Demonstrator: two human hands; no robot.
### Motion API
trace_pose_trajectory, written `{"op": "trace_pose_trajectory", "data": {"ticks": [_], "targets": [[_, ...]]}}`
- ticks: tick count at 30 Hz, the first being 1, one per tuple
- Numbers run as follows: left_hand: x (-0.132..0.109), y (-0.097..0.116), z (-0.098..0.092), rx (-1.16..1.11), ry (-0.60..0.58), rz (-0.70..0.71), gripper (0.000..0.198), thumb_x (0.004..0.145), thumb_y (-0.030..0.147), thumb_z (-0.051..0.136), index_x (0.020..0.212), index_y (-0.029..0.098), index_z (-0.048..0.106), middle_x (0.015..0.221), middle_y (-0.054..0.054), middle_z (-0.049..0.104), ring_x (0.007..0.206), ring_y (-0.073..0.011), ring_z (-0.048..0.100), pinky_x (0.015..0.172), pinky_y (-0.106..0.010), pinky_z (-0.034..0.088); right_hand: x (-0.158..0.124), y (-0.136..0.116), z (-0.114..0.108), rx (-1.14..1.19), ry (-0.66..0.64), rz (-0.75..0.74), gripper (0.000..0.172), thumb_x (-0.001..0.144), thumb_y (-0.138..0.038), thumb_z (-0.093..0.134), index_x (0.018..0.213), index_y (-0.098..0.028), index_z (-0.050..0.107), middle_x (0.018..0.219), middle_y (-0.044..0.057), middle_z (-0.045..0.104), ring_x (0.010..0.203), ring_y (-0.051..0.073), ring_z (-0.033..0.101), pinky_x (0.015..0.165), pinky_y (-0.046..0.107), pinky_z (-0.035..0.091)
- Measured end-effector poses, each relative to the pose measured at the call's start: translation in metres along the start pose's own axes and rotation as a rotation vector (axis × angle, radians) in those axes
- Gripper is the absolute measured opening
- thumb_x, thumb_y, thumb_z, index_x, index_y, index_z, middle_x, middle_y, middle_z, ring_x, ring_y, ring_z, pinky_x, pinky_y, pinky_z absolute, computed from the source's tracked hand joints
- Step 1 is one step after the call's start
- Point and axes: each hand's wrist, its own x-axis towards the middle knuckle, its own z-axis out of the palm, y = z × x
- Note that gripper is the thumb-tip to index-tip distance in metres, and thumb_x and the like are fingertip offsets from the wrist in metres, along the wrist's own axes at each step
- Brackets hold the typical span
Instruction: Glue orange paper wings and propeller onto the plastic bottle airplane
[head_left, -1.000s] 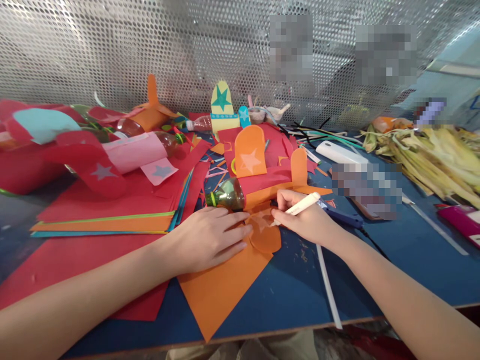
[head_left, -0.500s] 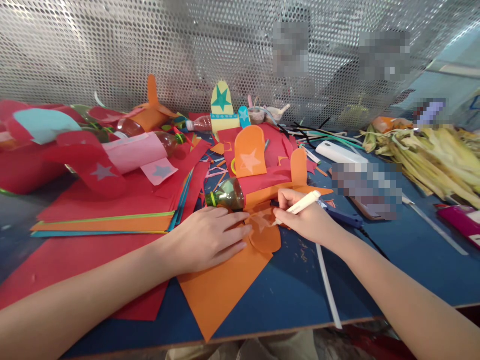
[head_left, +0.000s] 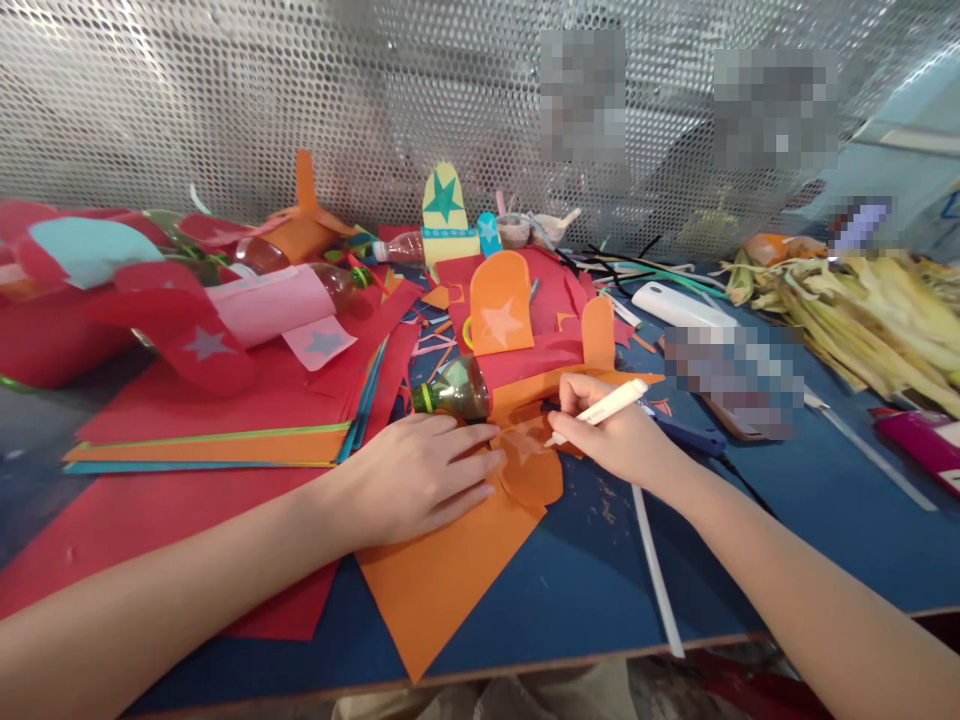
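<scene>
Between the fingers of my right hand [head_left: 600,425] is a white marker pen [head_left: 616,402], its tip low at the right point of a pale star [head_left: 521,440]. That star lies on the rounded orange wing [head_left: 536,485] of a plane made from a bottle and paper. My left hand [head_left: 424,475] rests flat, fingers stretched out, over the wing's left edge and an orange sheet [head_left: 450,590]. The plane's green bottle neck [head_left: 454,388] points left above my fingers. Its other wing [head_left: 500,305] stands upright with a similar star.
Stacked coloured paper [head_left: 210,440] lies at left, with red, pink and orange bottle planes behind it. A yellow plane [head_left: 450,240] stands at the back. To the right are a glue gun [head_left: 686,432], a white glue stick [head_left: 658,575], a knife [head_left: 870,445] and dried husks [head_left: 862,310].
My right hand and the marker pen have shifted very slightly right and up over the star. My left hand has stayed in place on the wing.
</scene>
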Motion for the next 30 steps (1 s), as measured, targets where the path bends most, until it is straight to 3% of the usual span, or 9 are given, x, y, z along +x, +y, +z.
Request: {"op": "trace_pose_trajectory", "data": {"ticks": [30], "targets": [[0.0002, 0.0002, -0.0007, 0.023, -0.005, 0.008, 0.03, 0.097, 0.029, 0.04, 0.109, 0.017, 0.065, 0.116, -0.01, 0.07, 0.073, -0.0176, 0.063, 0.064, -0.033, 0.053, 0.0006, -0.0001, 0.0003, -0.035, -0.008, -0.013, 0.024, 0.076, -0.026, 0.053, 0.062, -0.022, 0.034, 0.054, -0.007, 0.039, 0.051, 0.009, 0.038, 0.052, 0.024, 0.027]]}}
